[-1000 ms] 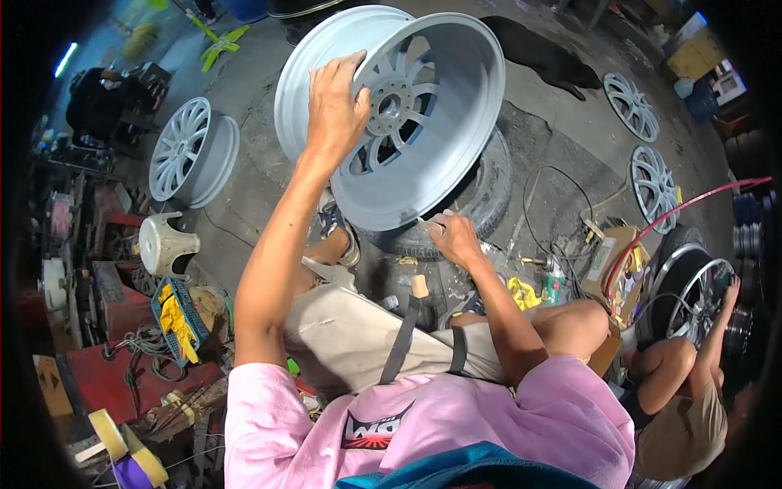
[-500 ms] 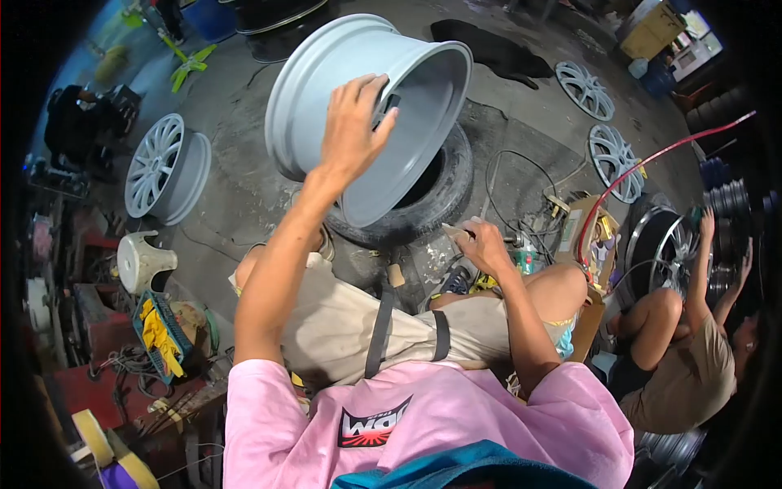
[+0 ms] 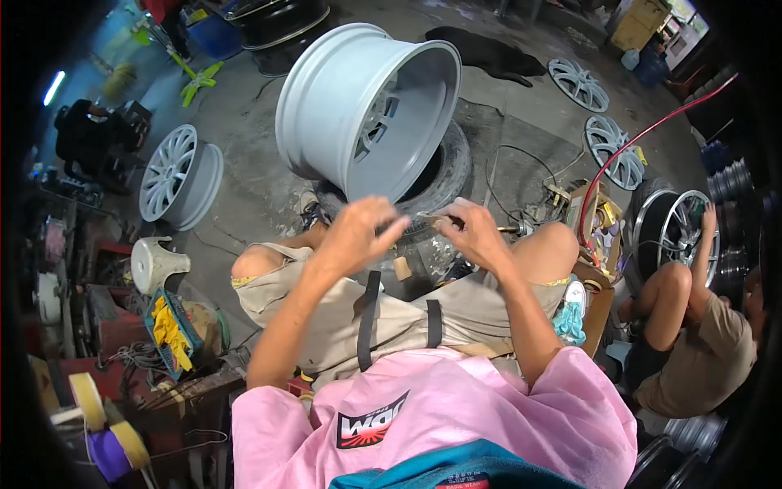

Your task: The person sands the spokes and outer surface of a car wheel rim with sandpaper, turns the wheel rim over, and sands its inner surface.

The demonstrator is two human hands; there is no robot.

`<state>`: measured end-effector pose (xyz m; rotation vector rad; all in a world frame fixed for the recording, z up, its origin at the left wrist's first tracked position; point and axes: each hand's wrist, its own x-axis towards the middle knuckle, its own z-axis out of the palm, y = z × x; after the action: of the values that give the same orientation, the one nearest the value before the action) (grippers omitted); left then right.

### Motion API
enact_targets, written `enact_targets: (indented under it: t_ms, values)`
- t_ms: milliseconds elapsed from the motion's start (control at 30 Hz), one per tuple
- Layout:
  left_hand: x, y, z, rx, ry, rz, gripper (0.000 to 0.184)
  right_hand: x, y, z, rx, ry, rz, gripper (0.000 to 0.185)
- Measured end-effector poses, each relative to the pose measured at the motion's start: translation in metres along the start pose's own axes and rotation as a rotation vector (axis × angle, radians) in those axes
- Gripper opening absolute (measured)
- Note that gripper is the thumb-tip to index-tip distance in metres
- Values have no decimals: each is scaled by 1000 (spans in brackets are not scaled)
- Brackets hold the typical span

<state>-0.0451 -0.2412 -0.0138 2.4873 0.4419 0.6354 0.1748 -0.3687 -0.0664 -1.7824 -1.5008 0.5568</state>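
A grey wheel rim (image 3: 326, 114) leans on a tyre (image 3: 452, 167) lying on the floor in front of me; its spokes show inside the barrel. My left hand (image 3: 365, 232) is just below the rim's near edge, off the metal, its fingers curled and smeared by motion. Close by on the right, my right hand (image 3: 474, 235) pinches a small thin piece (image 3: 433, 218) that looks like sandpaper. One end of this piece points towards my left hand; whether the left fingers touch it cannot be made out.
A spoked rim (image 3: 169, 175) stands at left near a white stool (image 3: 159, 265) and a basket with yellow gloves (image 3: 171, 332). Two wheel faces (image 3: 578, 84) lie at right. A red hose (image 3: 627, 147) arches over a cardboard box (image 3: 599, 220). A co-worker (image 3: 692, 350) sits by another wheel.
My left hand has come off the rim, down towards my right hand. The right hand has risen slightly with the thin piece. The co-worker's arm has shifted, and the view has moved a little.
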Motion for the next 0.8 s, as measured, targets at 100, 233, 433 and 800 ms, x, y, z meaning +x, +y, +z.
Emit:
enact_targets:
  t_ms: [100, 233, 433, 800]
  values:
    - [-55, 6, 32, -103, -108, -172, 22, -17, -14, 6, 48, -29, -69, 20]
    - [-76, 25, 26, -119, -200, -193, 26, -33, -29, -11, 192, -52, -169, 17]
    - [-7, 64, -25, -23, -105, -182, 31, -32, -66, -61, 287, 97, -173, 17]
    - [32, -50, 15, 70, -337, -189, 40, 6, -25, -14, -41, -284, -18, 23]
